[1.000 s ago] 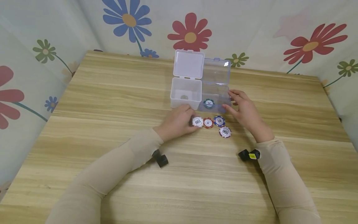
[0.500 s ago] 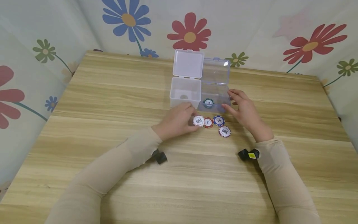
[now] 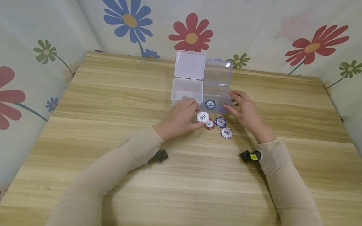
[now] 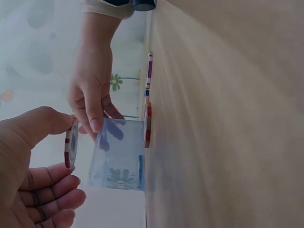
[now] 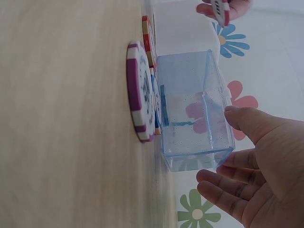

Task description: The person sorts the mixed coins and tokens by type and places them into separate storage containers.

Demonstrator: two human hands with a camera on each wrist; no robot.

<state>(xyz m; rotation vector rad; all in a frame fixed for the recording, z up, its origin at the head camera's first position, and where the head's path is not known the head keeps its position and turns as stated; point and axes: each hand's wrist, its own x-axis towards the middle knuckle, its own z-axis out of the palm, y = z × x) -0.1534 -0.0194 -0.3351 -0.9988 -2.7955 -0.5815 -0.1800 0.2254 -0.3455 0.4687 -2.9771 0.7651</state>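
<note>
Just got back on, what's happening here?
A person's left hand pinches the 100 chip above the table; the right hand holds the right end of the clear box. The white box stands beside it, both open. The green chip lies in the clear box; the 5 chip, 10 chip and 500 chip lie on the table.

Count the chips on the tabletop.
3: red chip, partly hidden behind the held chip; blue chip beside it; purple chip lower in head view. The left hand may hide others.
</note>
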